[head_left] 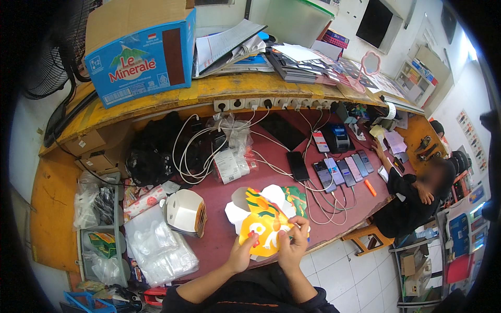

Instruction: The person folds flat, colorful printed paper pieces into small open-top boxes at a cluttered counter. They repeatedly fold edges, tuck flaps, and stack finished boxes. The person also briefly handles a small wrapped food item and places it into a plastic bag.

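At six o'clock, close to the table's near edge [334,241], the left hand [241,254] and right hand [293,244] both pinch an unfolded yellow carton blank [263,221] printed with orange, green and white, its white flaps splayed. At nine o'clock of it stands a stack of folded white boxes [185,213]; bare red tabletop lies between. At two o'clock, beyond, is a row of phones [342,170] on cables.

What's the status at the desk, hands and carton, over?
Left hand and right hand both grip flat yellow carton. Folded white box apart to its left. Charging cables close on its right.
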Tool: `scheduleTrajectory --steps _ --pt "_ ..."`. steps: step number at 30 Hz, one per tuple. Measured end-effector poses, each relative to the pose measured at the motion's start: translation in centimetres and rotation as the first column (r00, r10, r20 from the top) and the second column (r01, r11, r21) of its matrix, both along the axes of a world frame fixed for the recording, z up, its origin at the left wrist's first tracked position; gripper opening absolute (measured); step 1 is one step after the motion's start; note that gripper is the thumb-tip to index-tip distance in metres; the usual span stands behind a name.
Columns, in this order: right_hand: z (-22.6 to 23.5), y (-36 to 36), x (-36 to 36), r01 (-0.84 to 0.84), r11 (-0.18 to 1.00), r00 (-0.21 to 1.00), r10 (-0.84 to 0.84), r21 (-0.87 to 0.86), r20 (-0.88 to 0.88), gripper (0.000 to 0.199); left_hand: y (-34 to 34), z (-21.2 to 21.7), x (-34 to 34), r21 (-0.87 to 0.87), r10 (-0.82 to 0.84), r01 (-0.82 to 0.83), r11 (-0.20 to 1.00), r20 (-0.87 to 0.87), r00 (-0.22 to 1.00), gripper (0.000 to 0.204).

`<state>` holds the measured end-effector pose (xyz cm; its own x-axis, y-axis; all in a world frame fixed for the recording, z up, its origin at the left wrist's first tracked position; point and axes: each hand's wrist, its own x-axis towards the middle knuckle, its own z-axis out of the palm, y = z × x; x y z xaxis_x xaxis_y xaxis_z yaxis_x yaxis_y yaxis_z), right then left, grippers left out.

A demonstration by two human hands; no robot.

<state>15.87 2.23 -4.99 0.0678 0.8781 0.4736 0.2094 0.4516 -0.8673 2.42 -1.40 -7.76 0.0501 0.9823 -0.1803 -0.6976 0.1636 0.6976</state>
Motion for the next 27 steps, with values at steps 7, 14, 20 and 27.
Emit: scheduleTrajectory --steps 7,14,20,27 --pt "-0.8 0.0 0.9 -0.46 0.871 0.869 0.401 -0.174 -0.292 0.039 0.2 -1.7 -3.1 0.151 -0.335 0.301 0.941 0.511 0.791 0.065" --pt "0.5 1.6 3.7 -0.53 0.753 0.822 0.569 -0.39 -0.019 0.081 -0.1 -1.8 -3.7 0.142 -0.519 0.509 0.849 0.399 0.756 0.064" --pt "-0.1 2.6 4.3 -0.561 0.753 0.819 0.564 -0.343 -0.102 0.041 -0.3 -1.7 -3.7 -0.129 -0.645 0.689 0.713 0.264 0.717 0.054" --pt "0.2 1.7 4.1 -0.377 0.923 0.915 0.385 -0.08 0.12 0.026 0.7 -0.9 -3.8 -0.245 -0.446 0.486 0.839 0.199 0.872 0.049"
